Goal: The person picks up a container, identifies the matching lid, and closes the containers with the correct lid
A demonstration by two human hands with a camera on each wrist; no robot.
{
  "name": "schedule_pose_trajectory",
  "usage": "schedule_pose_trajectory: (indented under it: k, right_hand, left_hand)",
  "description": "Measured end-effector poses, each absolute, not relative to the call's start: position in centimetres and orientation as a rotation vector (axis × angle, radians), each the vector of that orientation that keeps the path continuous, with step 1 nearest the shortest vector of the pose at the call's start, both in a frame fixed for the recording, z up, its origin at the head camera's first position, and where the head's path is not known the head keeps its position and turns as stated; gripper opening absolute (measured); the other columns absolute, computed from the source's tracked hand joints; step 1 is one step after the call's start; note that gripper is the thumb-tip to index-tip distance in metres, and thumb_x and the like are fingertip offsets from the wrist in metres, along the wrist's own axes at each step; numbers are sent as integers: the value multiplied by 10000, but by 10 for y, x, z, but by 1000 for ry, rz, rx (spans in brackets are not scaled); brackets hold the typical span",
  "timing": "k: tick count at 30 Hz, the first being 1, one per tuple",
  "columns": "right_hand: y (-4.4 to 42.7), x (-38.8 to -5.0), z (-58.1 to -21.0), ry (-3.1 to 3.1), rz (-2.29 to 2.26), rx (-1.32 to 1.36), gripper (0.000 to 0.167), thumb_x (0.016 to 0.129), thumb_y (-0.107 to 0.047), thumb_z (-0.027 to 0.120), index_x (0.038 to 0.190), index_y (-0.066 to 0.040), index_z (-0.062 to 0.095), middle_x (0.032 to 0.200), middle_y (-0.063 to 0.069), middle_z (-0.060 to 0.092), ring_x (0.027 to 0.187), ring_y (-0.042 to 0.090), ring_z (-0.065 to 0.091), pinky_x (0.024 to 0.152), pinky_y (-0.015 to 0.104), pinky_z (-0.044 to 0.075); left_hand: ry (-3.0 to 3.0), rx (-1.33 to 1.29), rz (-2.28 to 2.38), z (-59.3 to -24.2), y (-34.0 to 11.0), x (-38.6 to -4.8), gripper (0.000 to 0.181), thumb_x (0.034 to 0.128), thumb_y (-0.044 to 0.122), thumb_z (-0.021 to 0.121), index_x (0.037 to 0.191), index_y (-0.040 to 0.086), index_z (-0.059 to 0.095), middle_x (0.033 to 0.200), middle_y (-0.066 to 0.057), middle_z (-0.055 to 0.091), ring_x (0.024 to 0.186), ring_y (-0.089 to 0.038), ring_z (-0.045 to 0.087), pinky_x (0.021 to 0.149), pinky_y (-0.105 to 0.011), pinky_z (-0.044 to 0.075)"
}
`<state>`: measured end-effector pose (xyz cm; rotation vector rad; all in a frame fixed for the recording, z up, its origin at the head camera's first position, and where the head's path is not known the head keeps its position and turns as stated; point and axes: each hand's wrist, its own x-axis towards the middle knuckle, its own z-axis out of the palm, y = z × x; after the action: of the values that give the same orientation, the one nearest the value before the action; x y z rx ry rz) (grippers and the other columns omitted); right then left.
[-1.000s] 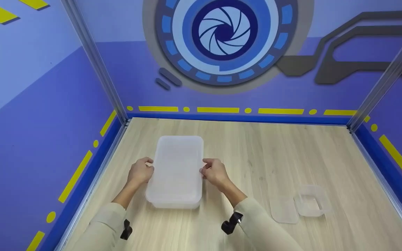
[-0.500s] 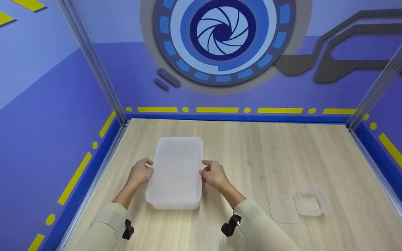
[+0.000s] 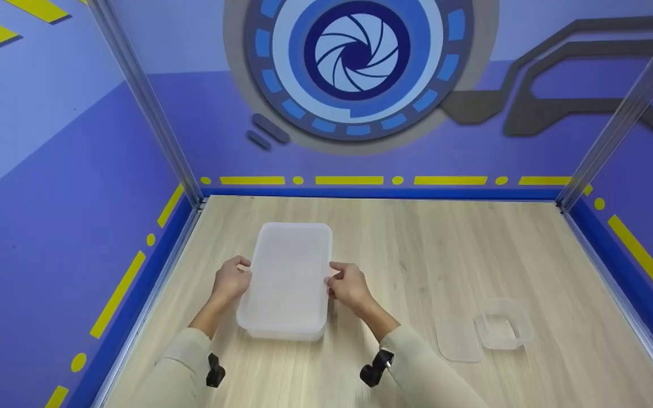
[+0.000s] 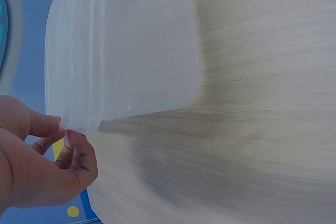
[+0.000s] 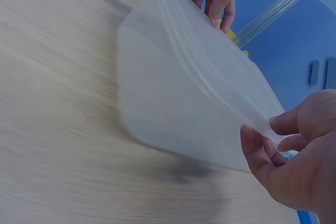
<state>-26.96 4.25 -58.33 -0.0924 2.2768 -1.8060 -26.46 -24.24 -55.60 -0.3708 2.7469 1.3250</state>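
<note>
A large rectangular storage box of frosted clear plastic stands on the left half of the table, with its lid lying over the top. My left hand pinches the rim on the left long side. In the left wrist view, thumb and curled fingers meet at the lid's edge. On the opposite long side, my right hand pinches the rim between thumb and fingers. From the right wrist, the lid's edge looks bowed along the box wall. Whether the lid is fully seated I cannot tell.
On the right of the wooden table stands a small clear square container, open at the top. A thin clear lid lies flat just left of it. Blue printed panels enclose the back and sides.
Both hands keep the same pinch on the rim. The head view has shifted a little, and the box with the hands sits very slightly farther right against the table.
</note>
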Motion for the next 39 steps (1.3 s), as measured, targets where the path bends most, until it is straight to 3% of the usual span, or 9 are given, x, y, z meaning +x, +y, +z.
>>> schedule_pose_trajectory:
  k: [9, 13, 16, 23, 29, 33, 39]
  right_hand:
    - [41, -270, -581, 2274, -1805, -77, 506, 1016, 34, 613, 1502, 110, 496, 962, 150, 647, 870, 323, 704, 818, 470, 627]
    - [43, -270, -581, 2237, -1840, -56, 513, 1015, 30, 623, 1509, 94, 501, 958, 145, 633, 847, 300, 699, 763, 404, 631]
    - [45, -272, -581, 2180, -1877, -39, 522, 1015, 12, 634, 1515, 81, 501, 969, 149, 630, 838, 282, 700, 741, 379, 631]
    - [56, -276, -573, 2120, -1833, -91, 555, 1023, -58, 647, 1526, 95, 470, 1076, 199, 656, 906, 326, 721, 824, 464, 636]
    - [66, -278, -563, 2171, -1758, -187, 568, 1027, -83, 650, 1531, 99, 460, 1151, 234, 685, 1001, 416, 710, 816, 433, 638]
    - [72, -278, -560, 2211, -1713, -213, 557, 1026, -100, 659, 1523, 82, 485, 1143, 196, 696, 1008, 388, 709, 806, 393, 638]
    - [80, -275, -553, 2415, -1538, -333, 525, 1021, -163, 704, 1490, 28, 562, 1132, 135, 715, 923, 271, 709, 752, 331, 613]
  left_hand:
    - [2737, -364, 1330, -555, -245, -266, 348, 969, 8, 491, 1295, -38, 603, 1053, -191, 665, 906, -272, 622, 749, -370, 517]
    - [2718, -378, 1367, -552, -245, -263, 350, 984, 25, 498, 1308, -53, 604, 1060, -203, 660, 938, -298, 628, 794, -415, 530]
    - [2702, -385, 1377, -549, -245, -263, 343, 1007, 42, 520, 1323, -63, 599, 1113, -229, 660, 992, -326, 635, 845, -454, 535]
    - [2682, -355, 1315, -541, -242, -263, 394, 1032, 108, 547, 1368, -98, 548, 1285, -312, 617, 1174, -437, 607, 998, -558, 501]
    - [2718, -326, 1141, -530, -230, -264, 571, 1035, 200, 604, 1462, -137, 429, 1411, -389, 519, 1314, -532, 531, 1081, -607, 459]
    - [2767, -309, 1048, -523, -221, -266, 692, 993, 231, 678, 1527, -100, 388, 1443, -396, 425, 1329, -561, 482, 1086, -632, 438]
    - [2836, -238, 1058, -520, -209, -266, 720, 957, 194, 752, 1551, -39, 418, 1475, -335, 380, 1329, -520, 447, 1047, -636, 441]
